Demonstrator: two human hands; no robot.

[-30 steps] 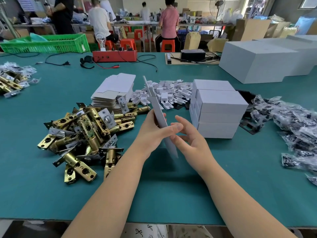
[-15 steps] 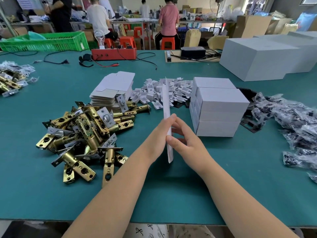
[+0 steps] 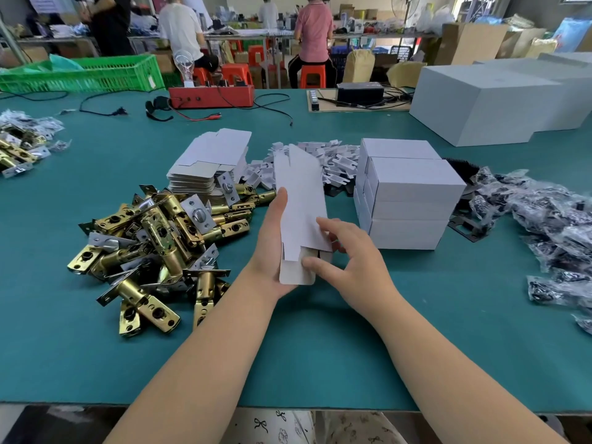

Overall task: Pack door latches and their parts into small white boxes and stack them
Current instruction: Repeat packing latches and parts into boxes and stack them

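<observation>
Left hand (image 3: 272, 248) grips flat box blank (image 3: 299, 206) from behind; right hand (image 3: 349, 261) pinches its bottom flap, probably. Turned from edge-on to face-on vs. 0.5 s ago, not yet opened. Latches (image 3: 153, 241) wait left, finished boxes (image 3: 410, 193) right.

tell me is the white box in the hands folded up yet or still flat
Mostly flat. The box blank lies as a thin sheet between left hand and right hand, end flaps just spreading.

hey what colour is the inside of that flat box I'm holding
Plain brownish-grey cardboard on the inside of the flat box, showing at its near end flaps in the head view; the outside is white.
</observation>
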